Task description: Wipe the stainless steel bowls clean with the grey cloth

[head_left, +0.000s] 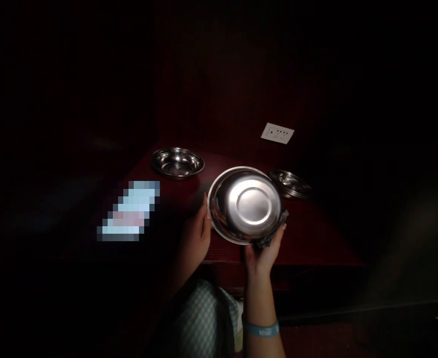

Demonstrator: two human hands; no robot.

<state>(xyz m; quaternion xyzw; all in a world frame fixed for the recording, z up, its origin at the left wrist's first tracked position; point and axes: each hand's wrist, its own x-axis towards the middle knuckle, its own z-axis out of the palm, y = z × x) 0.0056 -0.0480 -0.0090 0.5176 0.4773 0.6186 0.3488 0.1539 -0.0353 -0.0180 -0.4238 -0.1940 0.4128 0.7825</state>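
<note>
I hold a round steel plate [244, 205] tilted up toward me over the front of a dark red table [315, 238]. My left hand [196, 236] grips the plate's left rim. My right hand [265, 251] is closed under the plate's lower right edge and presses a dark scrubbing pad [274, 233] against it. A light blue band circles my right wrist.
A steel bowl [177, 162] sits at the table's back left. Another steel dish [291, 183] lies behind the held plate on the right. A white wall socket [277, 133] is on the dark wall. A blurred pale patch [129, 211] lies at the left. Surroundings are very dark.
</note>
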